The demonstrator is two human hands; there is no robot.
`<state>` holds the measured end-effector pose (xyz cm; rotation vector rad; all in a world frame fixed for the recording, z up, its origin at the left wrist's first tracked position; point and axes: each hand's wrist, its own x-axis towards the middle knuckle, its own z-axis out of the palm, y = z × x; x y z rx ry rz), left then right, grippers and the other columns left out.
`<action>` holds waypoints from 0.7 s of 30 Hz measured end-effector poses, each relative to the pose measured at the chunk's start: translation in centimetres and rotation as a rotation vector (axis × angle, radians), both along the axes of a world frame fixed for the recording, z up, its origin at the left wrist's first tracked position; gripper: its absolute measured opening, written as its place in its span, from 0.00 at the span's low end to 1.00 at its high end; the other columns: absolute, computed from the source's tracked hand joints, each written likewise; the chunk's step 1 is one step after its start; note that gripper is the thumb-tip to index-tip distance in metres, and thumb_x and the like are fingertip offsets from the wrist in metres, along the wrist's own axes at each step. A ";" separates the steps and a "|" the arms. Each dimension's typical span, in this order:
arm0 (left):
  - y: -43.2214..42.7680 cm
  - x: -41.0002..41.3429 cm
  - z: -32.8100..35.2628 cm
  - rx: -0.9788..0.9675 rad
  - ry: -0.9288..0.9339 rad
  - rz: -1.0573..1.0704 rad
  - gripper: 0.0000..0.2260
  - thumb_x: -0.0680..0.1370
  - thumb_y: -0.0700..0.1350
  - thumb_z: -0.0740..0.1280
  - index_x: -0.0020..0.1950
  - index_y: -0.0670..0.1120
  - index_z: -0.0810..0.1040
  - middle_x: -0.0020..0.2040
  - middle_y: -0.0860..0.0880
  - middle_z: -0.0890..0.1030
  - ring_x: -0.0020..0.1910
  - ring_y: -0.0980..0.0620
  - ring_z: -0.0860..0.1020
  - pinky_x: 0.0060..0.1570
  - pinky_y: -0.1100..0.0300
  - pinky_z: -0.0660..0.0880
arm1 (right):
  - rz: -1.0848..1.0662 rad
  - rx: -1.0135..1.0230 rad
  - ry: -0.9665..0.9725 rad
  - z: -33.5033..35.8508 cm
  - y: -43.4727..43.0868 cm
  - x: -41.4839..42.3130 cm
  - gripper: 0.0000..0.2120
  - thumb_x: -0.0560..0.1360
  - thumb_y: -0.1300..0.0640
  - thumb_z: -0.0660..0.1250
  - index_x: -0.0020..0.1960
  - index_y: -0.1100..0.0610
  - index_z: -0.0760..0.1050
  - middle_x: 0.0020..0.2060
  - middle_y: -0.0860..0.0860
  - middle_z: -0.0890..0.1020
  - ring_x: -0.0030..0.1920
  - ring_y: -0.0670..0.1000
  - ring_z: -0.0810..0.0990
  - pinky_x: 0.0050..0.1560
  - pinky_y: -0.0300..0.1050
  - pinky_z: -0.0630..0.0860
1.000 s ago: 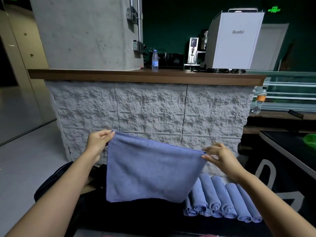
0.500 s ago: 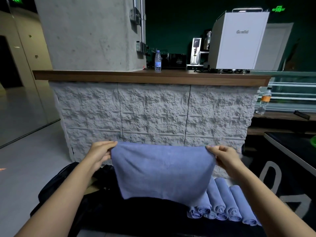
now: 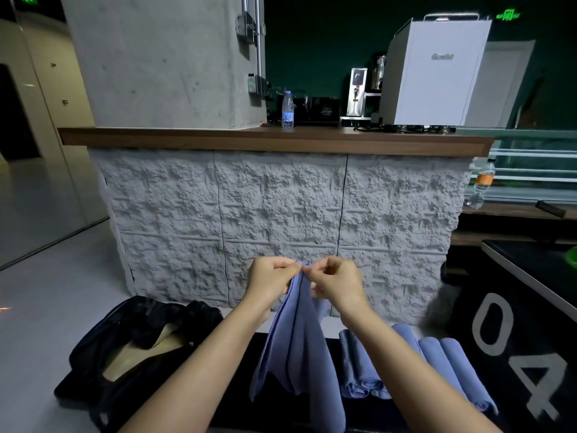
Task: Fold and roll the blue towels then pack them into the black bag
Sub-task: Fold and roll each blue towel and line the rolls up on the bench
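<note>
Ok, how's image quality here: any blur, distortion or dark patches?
Head view: wide-angle distortion bows the counter and leans the pillar; the left hand, right hand and towel look slightly soft; the bag is dark, showing little detail.

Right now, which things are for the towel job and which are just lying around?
For the job: blue towel, pinched by left hand and right hand; rolled towels; black bag.
Just lying about: water bottle, white machine, orange-label bottle.

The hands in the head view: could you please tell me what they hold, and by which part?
The left hand and right hand both pinch one blue towel at its top edge, side by side; the rest hangs folded.
</note>
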<state>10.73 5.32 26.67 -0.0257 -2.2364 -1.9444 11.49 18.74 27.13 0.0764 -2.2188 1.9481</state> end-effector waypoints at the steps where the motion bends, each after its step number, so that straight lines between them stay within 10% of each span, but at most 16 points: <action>1: -0.1 0.3 0.1 -0.018 0.025 -0.021 0.11 0.70 0.53 0.71 0.38 0.46 0.84 0.33 0.47 0.81 0.35 0.50 0.77 0.43 0.45 0.79 | 0.018 -0.014 0.008 0.1 0.0 0.3 0.07 0.74 0.62 0.70 0.38 0.62 0.76 0.27 0.53 0.78 0.28 0.50 0.77 0.38 0.48 0.81; 6: -0.2 0.8 0.4 0.013 0.113 -0.091 0.05 0.72 0.36 0.72 0.44 0.44 0.82 0.41 0.48 0.84 0.41 0.55 0.81 0.44 0.69 0.76 | 0.158 -0.056 0.146 0.2 1.3 1.0 0.06 0.76 0.67 0.64 0.50 0.62 0.78 0.38 0.52 0.81 0.37 0.44 0.80 0.36 0.36 0.78; 10: -1.2 0.6 0.9 0.097 0.091 -0.203 0.06 0.75 0.34 0.67 0.47 0.43 0.81 0.43 0.47 0.82 0.42 0.57 0.79 0.46 0.69 0.75 | 0.236 0.573 0.205 -0.5 5.2 -1.3 0.35 0.66 0.53 0.78 0.69 0.49 0.67 0.60 0.41 0.73 0.60 0.42 0.66 0.61 0.36 0.65; 13: -3.2 -0.2 0.9 0.063 0.027 -0.238 0.07 0.76 0.34 0.66 0.47 0.45 0.80 0.43 0.47 0.82 0.44 0.55 0.79 0.47 0.66 0.75 | 0.427 0.678 -0.017 -0.9 7.0 -2.2 0.12 0.68 0.57 0.77 0.48 0.53 0.76 0.38 0.44 0.76 0.40 0.40 0.73 0.44 0.38 0.71; 15: -5.0 -1.0 0.7 0.003 -0.023 -0.152 0.08 0.76 0.33 0.65 0.45 0.46 0.80 0.41 0.47 0.81 0.45 0.51 0.78 0.47 0.63 0.73 | 0.423 0.706 0.030 -0.5 7.5 -3.0 0.20 0.71 0.58 0.74 0.30 0.54 0.63 0.27 0.45 0.63 0.27 0.40 0.61 0.30 0.39 0.59; 21: -6.4 -2.9 2.2 0.016 0.183 0.039 0.07 0.75 0.33 0.67 0.47 0.44 0.79 0.41 0.51 0.80 0.41 0.59 0.76 0.43 0.71 0.73 | 0.168 0.599 0.327 3.2 6.1 -4.1 0.11 0.73 0.55 0.71 0.38 0.61 0.77 0.27 0.49 0.72 0.28 0.44 0.66 0.30 0.37 0.63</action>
